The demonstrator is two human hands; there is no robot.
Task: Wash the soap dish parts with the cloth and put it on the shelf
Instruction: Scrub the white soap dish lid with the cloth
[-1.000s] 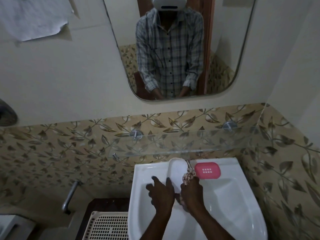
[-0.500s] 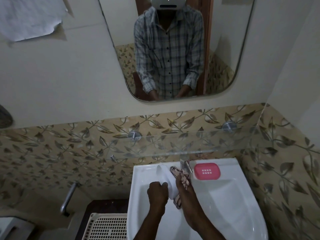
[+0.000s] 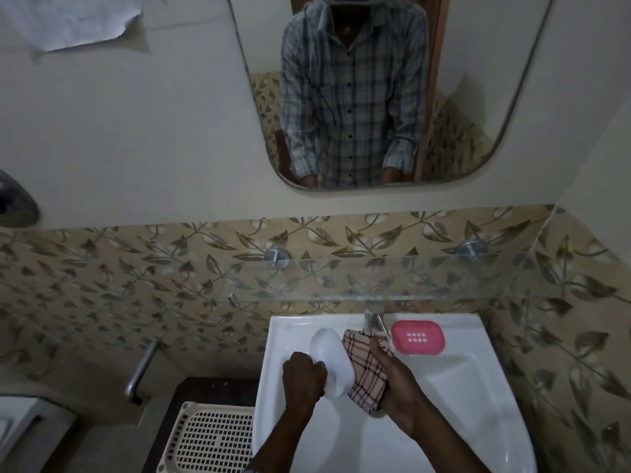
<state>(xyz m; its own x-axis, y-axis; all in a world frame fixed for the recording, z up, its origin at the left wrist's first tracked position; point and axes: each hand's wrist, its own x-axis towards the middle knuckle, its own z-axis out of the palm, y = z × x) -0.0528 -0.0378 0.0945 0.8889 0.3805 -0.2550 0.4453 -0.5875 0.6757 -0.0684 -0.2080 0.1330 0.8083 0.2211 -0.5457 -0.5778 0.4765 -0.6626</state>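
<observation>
My left hand (image 3: 302, 378) grips a white oval soap dish part (image 3: 333, 361) over the white sink (image 3: 461, 387), holding it tilted on edge. My right hand (image 3: 397, 380) presses a pink checked cloth (image 3: 367, 365) against the right side of that white part. A pink soap dish part (image 3: 418, 337) with small drain holes lies flat on the sink's back rim, to the right of the tap (image 3: 374, 319). A clear glass shelf (image 3: 375, 278) hangs on the tiled wall just above the sink.
A mirror (image 3: 478, 97) above shows a person in a checked shirt. A beige perforated basket (image 3: 211, 438) sits on a dark stand left of the sink. A metal pipe (image 3: 140, 370) sticks out of the tiled wall at the left.
The cloth has spread flatter against the white part and my right hand has shifted to the right side of it. My left hand keeps its hold on the white part.
</observation>
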